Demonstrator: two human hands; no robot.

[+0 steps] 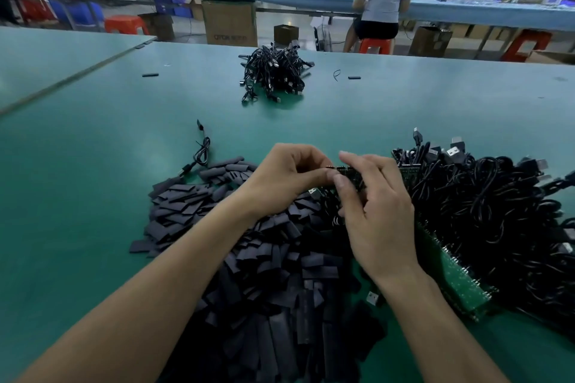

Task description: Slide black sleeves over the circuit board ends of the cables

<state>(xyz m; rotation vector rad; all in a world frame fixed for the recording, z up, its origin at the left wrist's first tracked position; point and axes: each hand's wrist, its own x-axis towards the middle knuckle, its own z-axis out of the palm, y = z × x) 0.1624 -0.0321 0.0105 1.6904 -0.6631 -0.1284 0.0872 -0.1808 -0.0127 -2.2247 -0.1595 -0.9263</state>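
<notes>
Green tabletop [93, 149]: left grip [289, 179] and right grip [376, 214] both pinch one circuit board [342, 168], judged light, rigid, fragile; hold by edges.

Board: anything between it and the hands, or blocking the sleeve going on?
Nothing visible. The right hand pinches the board, and the left hand pinches its free end above the sleeve pile. Whether the left hand hides a sleeve, I cannot tell.

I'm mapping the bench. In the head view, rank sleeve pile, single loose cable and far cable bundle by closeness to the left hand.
1. sleeve pile, directly under the left hand.
2. loose cable, lying off to its left.
3. far cable bundle, well ahead, farthest away.
</notes>
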